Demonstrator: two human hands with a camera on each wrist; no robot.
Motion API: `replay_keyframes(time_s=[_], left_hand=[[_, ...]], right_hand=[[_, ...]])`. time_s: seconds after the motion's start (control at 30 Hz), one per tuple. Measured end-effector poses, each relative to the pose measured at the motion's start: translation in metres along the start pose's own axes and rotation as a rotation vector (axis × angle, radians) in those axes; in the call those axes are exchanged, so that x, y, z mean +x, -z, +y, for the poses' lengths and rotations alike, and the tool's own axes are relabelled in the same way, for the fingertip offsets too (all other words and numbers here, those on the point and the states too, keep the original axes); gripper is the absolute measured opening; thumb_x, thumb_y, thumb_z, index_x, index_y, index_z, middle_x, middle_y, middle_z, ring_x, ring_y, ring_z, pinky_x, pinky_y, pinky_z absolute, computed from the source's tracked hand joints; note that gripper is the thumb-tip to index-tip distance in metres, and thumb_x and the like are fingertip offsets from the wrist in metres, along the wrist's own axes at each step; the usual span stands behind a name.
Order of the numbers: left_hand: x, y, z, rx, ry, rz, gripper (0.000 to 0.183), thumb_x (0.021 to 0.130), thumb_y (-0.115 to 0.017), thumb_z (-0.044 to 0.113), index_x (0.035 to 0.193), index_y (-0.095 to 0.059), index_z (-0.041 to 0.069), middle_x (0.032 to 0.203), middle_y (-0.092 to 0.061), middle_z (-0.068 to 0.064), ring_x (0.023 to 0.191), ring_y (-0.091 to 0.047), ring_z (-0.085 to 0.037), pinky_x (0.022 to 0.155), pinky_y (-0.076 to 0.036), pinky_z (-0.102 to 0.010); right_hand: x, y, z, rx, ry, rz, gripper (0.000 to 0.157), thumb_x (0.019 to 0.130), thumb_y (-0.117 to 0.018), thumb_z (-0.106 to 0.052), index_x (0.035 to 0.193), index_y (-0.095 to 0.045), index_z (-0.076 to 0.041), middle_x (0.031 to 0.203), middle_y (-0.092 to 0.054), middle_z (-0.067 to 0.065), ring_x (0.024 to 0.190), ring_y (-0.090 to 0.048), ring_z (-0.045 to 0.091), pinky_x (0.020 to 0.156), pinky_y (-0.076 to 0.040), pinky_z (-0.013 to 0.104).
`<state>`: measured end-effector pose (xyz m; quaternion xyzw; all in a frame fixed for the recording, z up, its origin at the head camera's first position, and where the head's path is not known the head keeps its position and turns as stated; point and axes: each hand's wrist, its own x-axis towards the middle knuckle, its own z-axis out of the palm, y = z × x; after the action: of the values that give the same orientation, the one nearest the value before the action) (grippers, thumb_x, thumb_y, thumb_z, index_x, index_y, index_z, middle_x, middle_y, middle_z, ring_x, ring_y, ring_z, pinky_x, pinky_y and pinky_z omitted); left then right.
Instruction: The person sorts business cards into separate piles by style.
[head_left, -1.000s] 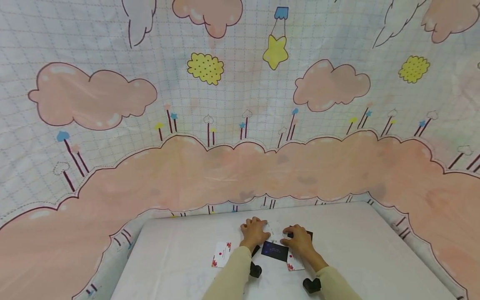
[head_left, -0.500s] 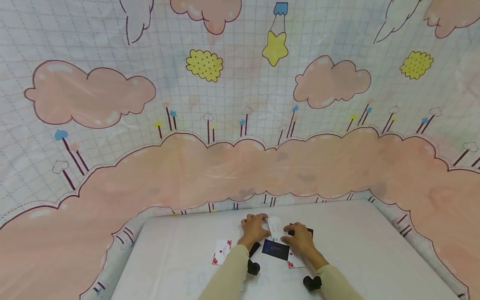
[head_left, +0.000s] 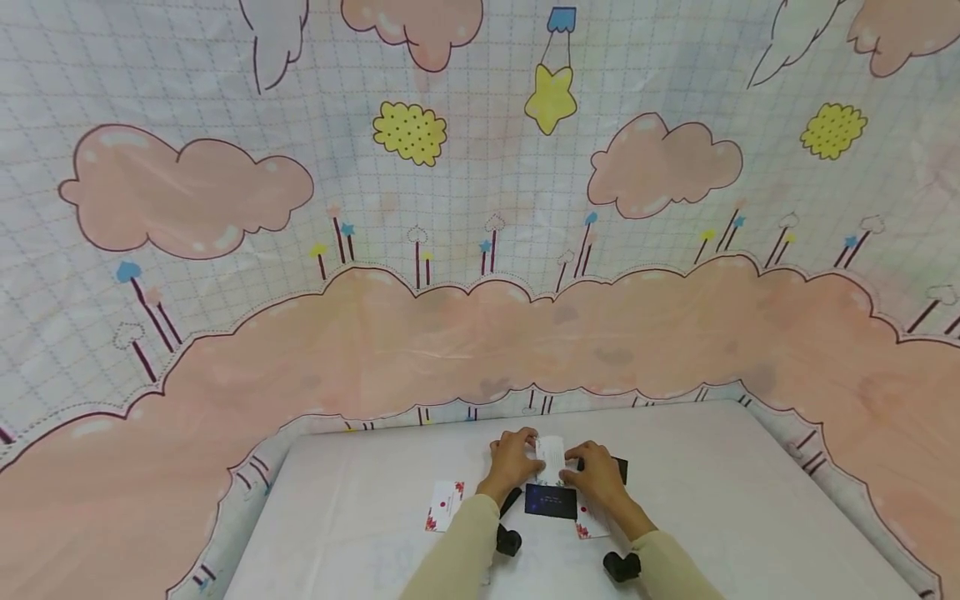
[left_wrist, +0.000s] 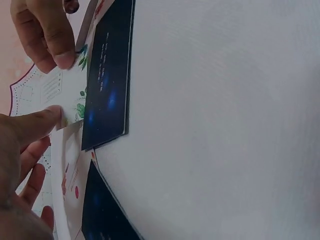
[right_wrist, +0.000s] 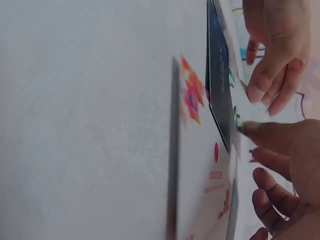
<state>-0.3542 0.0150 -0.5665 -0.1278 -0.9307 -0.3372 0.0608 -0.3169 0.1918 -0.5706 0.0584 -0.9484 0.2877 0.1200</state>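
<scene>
A white card with green leaf print (head_left: 551, 454) is pinched between my two hands, just beyond a dark blue card (head_left: 551, 502). My left hand (head_left: 512, 463) grips its left edge, thumb at the near corner beside the leaves. On the opposite edge, my right hand (head_left: 597, 475) holds it between thumb and fingers. The left wrist view shows the leaf-printed card (left_wrist: 75, 90) right against the dark blue card (left_wrist: 107, 85). A white card with red flowers (head_left: 591, 521) lies partly under the blue one and my right hand.
Another red-flowered white card (head_left: 446, 506) lies left of my left forearm. A dark card (head_left: 619, 469) shows behind my right hand, and another dark card (left_wrist: 105, 207) near my left one. Black pieces sit by both wrists. A cartoon-printed cloth (head_left: 480, 342) hangs behind the white table (head_left: 352, 492).
The leaf-printed card has been straightened and shows more clearly between my hands. The dark blue card has turned from tilted to nearly level. My left hand has shifted slightly right.
</scene>
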Motion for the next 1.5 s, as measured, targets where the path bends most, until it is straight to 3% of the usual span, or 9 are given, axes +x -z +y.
replay_keyframes(time_s=[0.17,0.33,0.47,0.67,0.87,1.07,1.33,1.5], left_hand=[[0.002,0.002,-0.001,-0.038,-0.025,-0.037,0.050,0.073,-0.080,0.009,0.120,-0.065,0.011,0.096,-0.070,0.001,0.091,-0.058,-0.019,0.087,-0.037,-0.040],[0.003,0.003,-0.002,-0.097,-0.010,-0.105,0.056,0.074,-0.079,0.002,0.127,-0.063,0.011,0.103,-0.070,0.000,0.095,-0.059,-0.018,0.092,-0.041,-0.041],[0.004,0.004,-0.003,-0.139,-0.008,-0.117,0.059,0.074,-0.079,-0.001,0.129,-0.061,0.008,0.104,-0.069,-0.002,0.096,-0.058,-0.017,0.092,-0.047,-0.038],[0.003,0.005,-0.002,-0.187,-0.006,-0.107,0.057,0.076,-0.077,-0.002,0.130,-0.060,0.002,0.102,-0.066,-0.005,0.094,-0.055,-0.017,0.088,-0.049,-0.036],[0.001,0.011,0.003,-0.239,-0.033,-0.085,0.055,0.079,-0.076,0.001,0.131,-0.058,-0.004,0.101,-0.066,-0.010,0.098,-0.058,-0.023,0.089,-0.049,-0.041],[-0.001,0.014,0.004,-0.302,-0.034,-0.048,0.057,0.080,-0.076,0.002,0.133,-0.056,-0.005,0.099,-0.067,-0.011,0.098,-0.058,-0.025,0.085,-0.049,-0.034],[-0.007,0.018,0.007,-0.344,-0.060,-0.002,0.056,0.080,-0.078,0.004,0.131,-0.058,-0.005,0.097,-0.068,-0.008,0.092,-0.057,-0.020,0.081,-0.049,-0.028],[-0.012,0.028,0.007,-0.328,-0.117,0.021,0.051,0.081,-0.077,0.006,0.129,-0.061,-0.003,0.094,-0.069,-0.007,0.089,-0.058,-0.020,0.077,-0.049,-0.025]], right_hand=[[0.003,0.000,0.000,0.003,-0.006,0.001,0.024,0.075,-0.082,-0.018,0.095,-0.075,-0.007,0.100,-0.068,0.010,0.097,-0.062,0.031,0.087,-0.048,0.053],[0.005,-0.001,0.002,0.028,-0.043,-0.004,0.024,0.076,-0.081,-0.016,0.097,-0.075,-0.006,0.100,-0.068,0.010,0.098,-0.062,0.030,0.089,-0.049,0.051],[0.004,0.000,0.000,0.034,-0.029,0.001,0.027,0.078,-0.079,-0.016,0.101,-0.074,-0.003,0.103,-0.068,0.013,0.100,-0.063,0.032,0.090,-0.050,0.051],[0.003,0.004,-0.006,0.041,-0.017,-0.005,0.034,0.081,-0.078,-0.022,0.107,-0.072,-0.001,0.111,-0.066,0.016,0.105,-0.062,0.034,0.092,-0.050,0.051],[0.001,0.010,-0.014,0.052,-0.035,-0.041,0.058,0.076,-0.082,-0.035,0.121,-0.065,-0.001,0.122,-0.061,0.018,0.110,-0.060,0.036,0.092,-0.051,0.052],[0.001,0.013,-0.022,0.054,-0.064,-0.043,0.074,0.070,-0.086,-0.037,0.129,-0.060,-0.001,0.120,-0.060,0.020,0.093,-0.059,0.027,0.079,-0.053,0.045],[0.000,0.012,-0.029,0.046,-0.051,0.001,0.075,0.069,-0.087,-0.032,0.130,-0.059,0.002,0.115,-0.059,0.019,0.091,-0.057,0.027,0.077,-0.053,0.045],[-0.002,0.016,-0.034,0.049,-0.030,0.006,0.072,0.070,-0.088,-0.026,0.130,-0.060,0.000,0.113,-0.060,0.018,0.090,-0.057,0.025,0.079,-0.054,0.046]])
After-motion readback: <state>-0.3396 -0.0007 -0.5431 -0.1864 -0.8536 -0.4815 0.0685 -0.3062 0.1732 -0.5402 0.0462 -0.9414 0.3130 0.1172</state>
